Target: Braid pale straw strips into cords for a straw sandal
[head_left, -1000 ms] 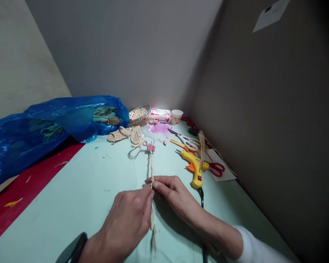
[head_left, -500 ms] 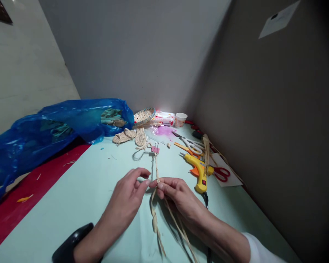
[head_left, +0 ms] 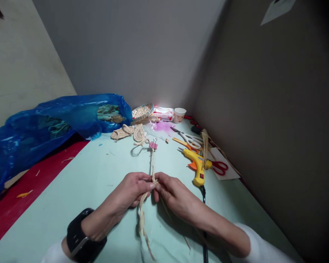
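Straw braid (head_left: pixel 152 166) runs down the middle of the bench (head_left: pixel 98 182), its far end clamped in a pink clip (head_left: pixel 153 145). My left hand (head_left: pixel 131 190) and right hand (head_left: pixel 171 193) meet at its near end, each grip pinched narrow on the strands; loose straw (head_left: pixel 142 223) trails from my fingers toward the near edge. A black watch (head_left: pixel 80 237) sits on my left wrist. Near the right edge lie a yellow glue gun (head_left: pixel 197 166), scissors (head_left: pixel 189 139) and red-handled scissors (head_left: pixel 219 167). At the far edge sit small woven pieces (head_left: pixel 128 132), a little basket (head_left: pixel 142 111) and a cup (head_left: pixel 179 114). A blue plastic bag (head_left: pixel 49 128) sprawls along the left side.
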A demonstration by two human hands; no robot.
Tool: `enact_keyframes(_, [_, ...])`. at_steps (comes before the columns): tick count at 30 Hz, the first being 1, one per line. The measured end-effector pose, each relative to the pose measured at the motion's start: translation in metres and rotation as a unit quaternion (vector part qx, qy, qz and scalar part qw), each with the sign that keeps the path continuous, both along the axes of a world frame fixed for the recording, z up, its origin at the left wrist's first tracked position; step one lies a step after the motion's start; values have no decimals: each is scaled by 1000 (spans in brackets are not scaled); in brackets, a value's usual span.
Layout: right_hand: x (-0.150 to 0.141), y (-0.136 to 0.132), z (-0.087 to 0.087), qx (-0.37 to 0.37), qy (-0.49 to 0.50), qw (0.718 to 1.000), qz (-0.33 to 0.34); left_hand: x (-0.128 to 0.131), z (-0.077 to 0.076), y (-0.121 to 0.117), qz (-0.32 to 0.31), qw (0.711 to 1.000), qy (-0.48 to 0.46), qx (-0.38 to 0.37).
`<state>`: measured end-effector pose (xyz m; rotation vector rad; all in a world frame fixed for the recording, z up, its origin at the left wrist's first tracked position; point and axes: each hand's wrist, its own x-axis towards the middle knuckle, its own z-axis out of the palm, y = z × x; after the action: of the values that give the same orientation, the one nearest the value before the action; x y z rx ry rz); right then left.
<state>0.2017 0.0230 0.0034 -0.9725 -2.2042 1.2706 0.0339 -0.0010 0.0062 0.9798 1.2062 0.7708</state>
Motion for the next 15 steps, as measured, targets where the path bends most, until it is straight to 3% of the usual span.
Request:
enact_keyframes(4, [0,-9,8,109,-162,981,-22,-1,-3,1,18,998,62,14])
enact_keyframes(8, [-3,-15,11,236,-318,918,-24,0,-3,-1,18,983,157,93])
enact_keyframes(11, [-5,-19,11,304,-357,883,-18,5,-2,-7,11,964,230,130])
enact_keyframes(15, [-7,-28,11,322,-359,876,-19,11,0,-14,14,954,263,142])
